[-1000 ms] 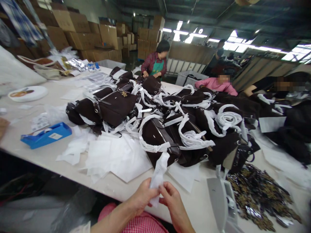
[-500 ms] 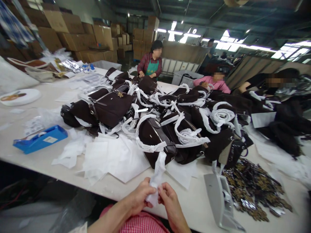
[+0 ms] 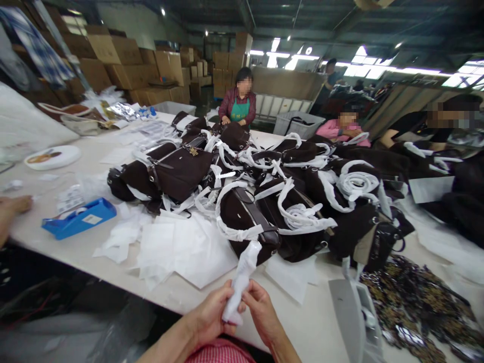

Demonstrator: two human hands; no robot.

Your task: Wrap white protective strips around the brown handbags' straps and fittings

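A slim bundle wrapped in thin white paper (image 3: 244,269) slants up from my hands at the table's front edge. My left hand (image 3: 214,307) is closed round its lower part. From the other side, the fingertips of my right hand (image 3: 259,302) pinch the wrapping's edge. What lies inside the wrapping is hidden. Just beyond its upper end sits a dark brown handbag (image 3: 245,209), its handle wound in white paper. White paper sheets (image 3: 189,247) lie flat on the table left of the bundle.
More dark bags (image 3: 181,171) with white-wrapped straps are heaped across the table (image 3: 124,277). At left stands a blue tape dispenser (image 3: 79,218); at right, a grey one (image 3: 353,317) beside bronze-coloured charms (image 3: 419,302). Another person's hand (image 3: 15,204) rests at the left edge. Co-workers sit opposite.
The bundle looks smoother and narrower at its lower end, still in my hands. My view has shifted slightly left, and another person's hand has come into sight at the left edge.
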